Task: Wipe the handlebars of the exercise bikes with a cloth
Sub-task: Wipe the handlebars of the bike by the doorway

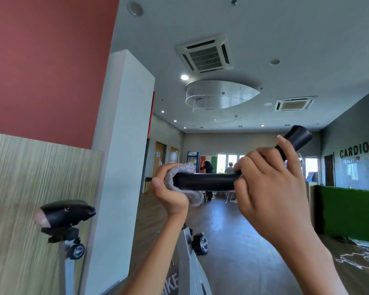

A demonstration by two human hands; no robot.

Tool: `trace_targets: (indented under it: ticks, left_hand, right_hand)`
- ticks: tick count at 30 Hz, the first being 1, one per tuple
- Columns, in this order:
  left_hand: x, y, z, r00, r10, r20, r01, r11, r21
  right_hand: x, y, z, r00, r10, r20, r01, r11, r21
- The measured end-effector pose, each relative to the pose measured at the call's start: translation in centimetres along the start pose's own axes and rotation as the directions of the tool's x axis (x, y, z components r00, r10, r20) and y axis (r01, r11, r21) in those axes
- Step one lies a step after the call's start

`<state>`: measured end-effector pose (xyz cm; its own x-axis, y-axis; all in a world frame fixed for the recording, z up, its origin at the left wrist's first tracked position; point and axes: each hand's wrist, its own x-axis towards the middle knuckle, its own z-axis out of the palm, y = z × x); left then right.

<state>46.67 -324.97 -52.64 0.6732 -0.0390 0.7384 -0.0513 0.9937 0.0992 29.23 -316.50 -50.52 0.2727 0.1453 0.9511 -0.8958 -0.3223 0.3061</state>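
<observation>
A black padded handlebar (pixel 205 181) of an exercise bike runs across the middle of the view and bends up to its right end (pixel 297 138). My left hand (pixel 170 193) grips a grey cloth (pixel 186 188) that is wrapped round the bar's left end. My right hand (pixel 271 186) grips the bar at its bend, with the thumb stretched up along the raised part. Between the two hands the bare bar shows.
The bike's white frame (pixel 188 258) with a black adjustment knob (pixel 200 243) stands below my hands. A black saddle (pixel 67 212) with its own knob sits lower left, beside a wood-panelled wall and a white pillar (pixel 124 145). A green partition (pixel 347 211) stands right. People stand far back.
</observation>
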Motion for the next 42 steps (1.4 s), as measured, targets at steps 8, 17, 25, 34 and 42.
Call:
trace_targets:
  ticks: [8,17,25,34,42]
  left_hand:
    - [0.0,-1.1,-1.3,1.0,0.009,0.024,-0.011,0.997,0.074]
    - [0.4,-1.8,0.1,1.0,-0.019,0.015,0.02,0.997,-0.073]
    - [0.0,-0.1,1.1,0.983,0.179,-0.05,-0.185,0.966,-0.179]
    - [0.4,-0.4,0.4,0.998,-0.06,0.032,0.065,0.982,-0.179]
    - [0.7,0.8,0.4,0.978,0.154,0.137,-0.133,0.979,-0.154]
  right_hand:
    - [-0.1,-0.2,0.7,0.998,0.044,-0.035,-0.043,0.999,0.024]
    - [-0.1,-0.3,1.0,0.994,0.06,-0.088,-0.057,0.998,0.039]
    - [-0.1,-0.7,1.7,0.977,0.12,-0.177,-0.111,0.992,0.06]
    - [0.0,-1.4,1.7,0.977,0.161,-0.138,-0.158,0.987,0.035]
    - [-0.2,-2.1,0.3,0.988,0.155,0.024,-0.152,0.985,-0.079]
